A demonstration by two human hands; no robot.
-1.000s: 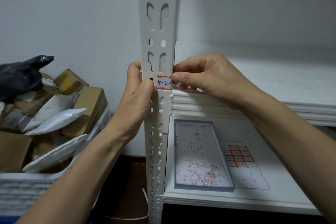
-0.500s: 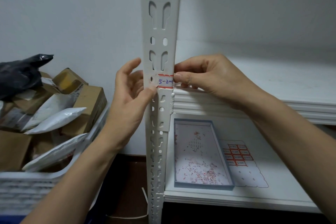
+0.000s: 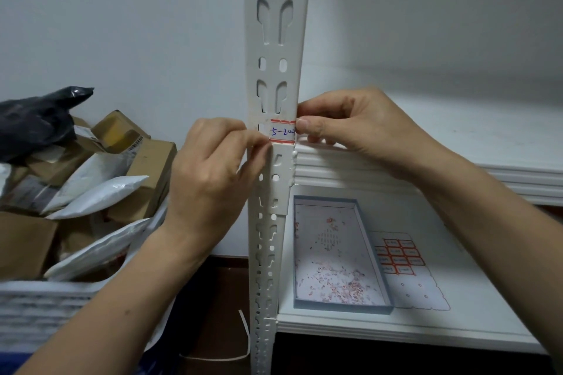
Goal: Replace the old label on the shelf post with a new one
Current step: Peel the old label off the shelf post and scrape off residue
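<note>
Both hands meet at the label (image 3: 283, 131) on the shelf post (image 3: 275, 39), mid-frame: the left hand (image 3: 210, 167), splayed a moment ago, now pinches its left edge, while the right hand (image 3: 350, 128) clamps its right end. Peeling is probably starting.

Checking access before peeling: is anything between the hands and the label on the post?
Nothing visible: the right hand pins the label at its right end, the left hand pinches its lower left corner.

One post (image 3: 275, 39), one label (image 3: 283, 131), one tray (image 3: 374, 309), two hands (image 3: 210, 167) (image 3: 362, 128)
</note>
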